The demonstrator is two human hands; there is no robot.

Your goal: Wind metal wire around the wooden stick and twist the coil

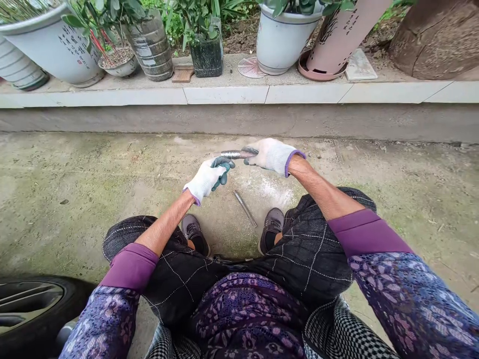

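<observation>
Both my hands wear white knit gloves with grey-green palms and purple cuffs. My right hand (270, 155) is closed around one end of a short threaded metal rod (231, 154), whose shiny threads point left. Just below that threaded end, my left hand (211, 175) is closed, its fingertips against or very near the threads. Whatever its curled fingers hold, if anything, is hidden by the glove. A second, plain-looking metal rod (245, 208) lies slantwise on the concrete between my shoes.
Ahead runs a low tiled ledge (228, 94) with several plants, among them a white pot (286, 42) and a pink pot (337, 37). A tree stump (437, 42) is at the far right. A car wheel (41, 309) stands at lower left. Pale powder (273, 192) marks the concrete.
</observation>
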